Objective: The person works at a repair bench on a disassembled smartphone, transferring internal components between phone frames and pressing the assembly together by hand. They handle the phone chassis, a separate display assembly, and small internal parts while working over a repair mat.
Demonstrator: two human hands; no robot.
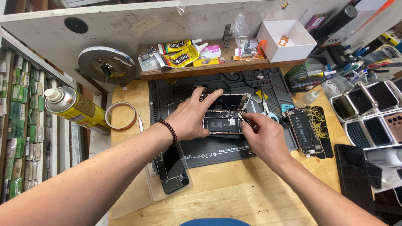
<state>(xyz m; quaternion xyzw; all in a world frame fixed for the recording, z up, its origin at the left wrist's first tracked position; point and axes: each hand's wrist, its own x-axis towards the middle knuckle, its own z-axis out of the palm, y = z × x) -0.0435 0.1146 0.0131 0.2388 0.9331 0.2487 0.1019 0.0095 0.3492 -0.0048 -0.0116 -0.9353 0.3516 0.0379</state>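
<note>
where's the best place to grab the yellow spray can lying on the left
Probably around the middle of the yellow spray can body, coming from above. It lies on its side, white nozzle pointing up-left, so the round barrel is exposed on top; the beige tape roll crowds its right end.

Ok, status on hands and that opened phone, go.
Left hand steadying opened phone on the mat. Right hand working tweezers inside it. Second opened phone lies to the right, apart.

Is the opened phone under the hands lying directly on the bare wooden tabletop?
No. The opened phone, steadied by the left hand, lies on the dark work mat that covers the wooden table.
</note>
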